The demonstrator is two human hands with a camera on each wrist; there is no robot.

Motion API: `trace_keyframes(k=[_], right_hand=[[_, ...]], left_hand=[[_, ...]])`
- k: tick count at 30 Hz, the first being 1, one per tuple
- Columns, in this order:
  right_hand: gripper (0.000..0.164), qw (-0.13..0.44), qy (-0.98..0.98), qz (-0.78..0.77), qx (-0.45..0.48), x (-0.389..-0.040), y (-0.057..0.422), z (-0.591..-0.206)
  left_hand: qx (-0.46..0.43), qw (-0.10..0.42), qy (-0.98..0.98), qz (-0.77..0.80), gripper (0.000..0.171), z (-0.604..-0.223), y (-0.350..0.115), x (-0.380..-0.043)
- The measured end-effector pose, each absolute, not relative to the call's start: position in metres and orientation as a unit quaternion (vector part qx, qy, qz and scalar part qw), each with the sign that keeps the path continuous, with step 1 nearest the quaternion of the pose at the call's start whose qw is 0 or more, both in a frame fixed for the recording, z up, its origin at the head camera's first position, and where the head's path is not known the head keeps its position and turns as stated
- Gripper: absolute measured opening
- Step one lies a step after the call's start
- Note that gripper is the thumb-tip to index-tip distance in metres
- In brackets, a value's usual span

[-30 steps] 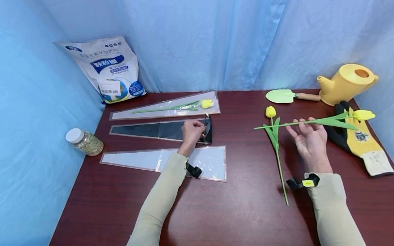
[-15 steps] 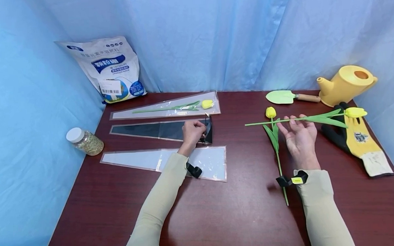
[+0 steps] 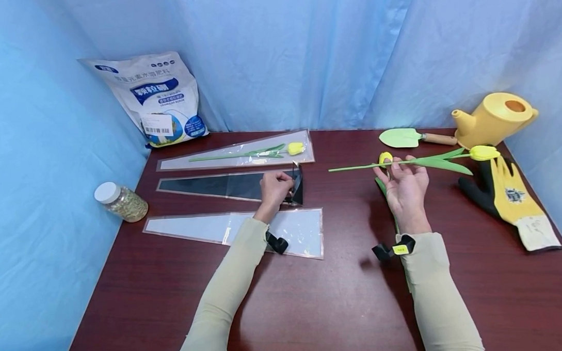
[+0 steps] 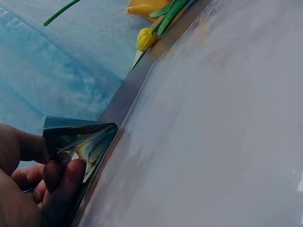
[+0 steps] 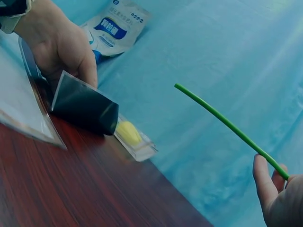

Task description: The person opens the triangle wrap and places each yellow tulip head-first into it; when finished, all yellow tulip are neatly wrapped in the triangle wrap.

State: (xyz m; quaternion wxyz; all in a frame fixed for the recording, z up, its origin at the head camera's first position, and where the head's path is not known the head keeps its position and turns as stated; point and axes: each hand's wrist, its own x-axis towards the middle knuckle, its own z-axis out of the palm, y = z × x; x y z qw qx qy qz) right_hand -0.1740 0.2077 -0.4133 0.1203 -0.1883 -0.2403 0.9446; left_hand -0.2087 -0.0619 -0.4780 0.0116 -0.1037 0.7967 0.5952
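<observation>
My left hand point(image 3: 276, 188) pinches the mouth of a black tapered flower sleeve point(image 3: 200, 186). The left wrist view shows its glossy film point(image 4: 97, 144) folded up at the fingertips; in the right wrist view the open end point(image 5: 85, 106) stands raised. My right hand point(image 3: 407, 189), palm up, holds a yellow artificial tulip point(image 3: 483, 153) by its green stem point(image 5: 222, 118). Its stem end points left toward the black sleeve, the bloom right. Another yellow tulip point(image 3: 384, 157) lies on the table, mostly hidden under my right hand and forearm.
A white sleeve point(image 3: 169, 164) with a tulip in it lies behind the black one, a second white sleeve point(image 3: 306, 234) in front. Fertilizer bag point(image 3: 155, 97) and jar point(image 3: 121, 201) stand left. Right are a trowel point(image 3: 400, 138), watering can point(image 3: 490, 121) and work glove point(image 3: 514, 193).
My right hand has carried the tulip leftward, away from the glove and over the tulip on the table. My left hand has kept its place at the black sleeve's mouth.
</observation>
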Motion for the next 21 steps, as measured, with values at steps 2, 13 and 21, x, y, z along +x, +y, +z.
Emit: trace_keyframes(k=[2,13,21], right_hand=[[0.035,0.118,-0.244,0.944,-0.189,-0.176,0.202,-0.413],[0.032,0.121,-0.268,0.939,-0.178,-0.186,0.171,-0.416],[0.028,0.129,-0.284,0.935,-0.167,-0.191,0.153,-0.422]], left_hand=[[-0.104,0.012,0.796,0.596,0.007,-0.478,-0.062,-0.209],[-0.101,0.004,0.798,0.594,0.006,-0.479,-0.062,-0.210],[-0.100,0.002,0.805,0.585,0.006,-0.480,-0.062,-0.210]])
